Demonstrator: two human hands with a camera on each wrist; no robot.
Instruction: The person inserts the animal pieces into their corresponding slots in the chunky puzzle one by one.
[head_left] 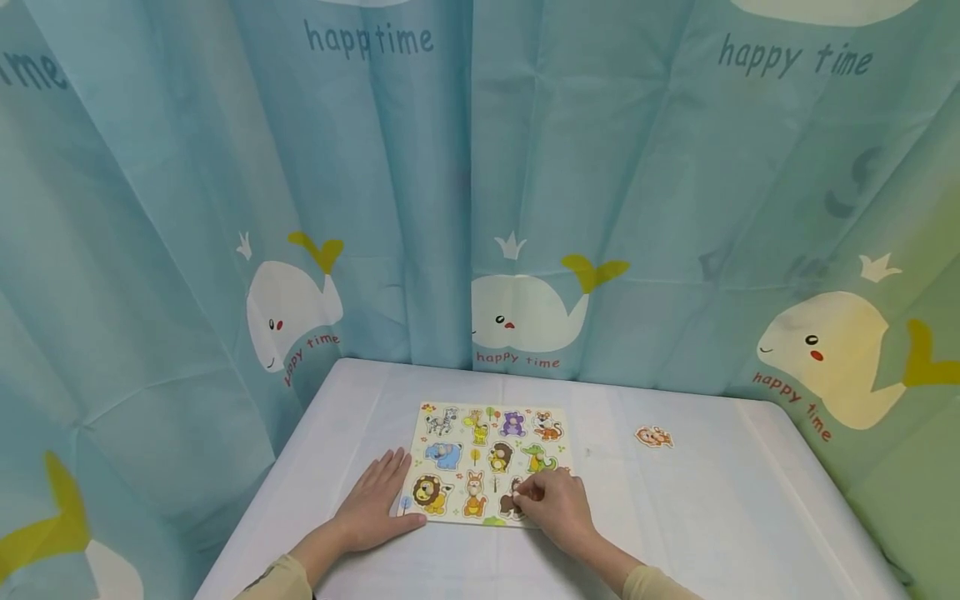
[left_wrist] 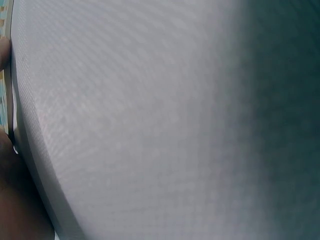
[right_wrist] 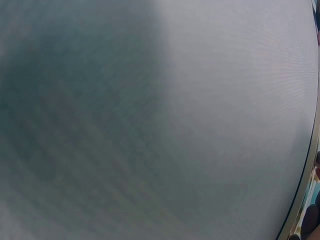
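A wooden animal puzzle board (head_left: 456, 433) lies on the white-covered table, pictured with a zebra, lion, kangaroo, crocodile and other animals. My left hand (head_left: 372, 504) lies flat along its left edge, fingers extended and thumb at the lower left corner. At the lower right corner, my right hand (head_left: 558, 507) pinches a dark brown animal puzzle piece (head_left: 507, 503) between thumb and index finger; the fingers partly cover it. In the left wrist view, the board's edge (left_wrist: 8, 100) shows beside the fingers. The right wrist view catches the board's edge (right_wrist: 300, 200) at far right.
A loose orange-and-white animal puzzle piece (head_left: 655, 436) lies to the right of the board. The white table (head_left: 697, 517) ends at the back against a blue curtain (head_left: 420, 208) printed with whales.
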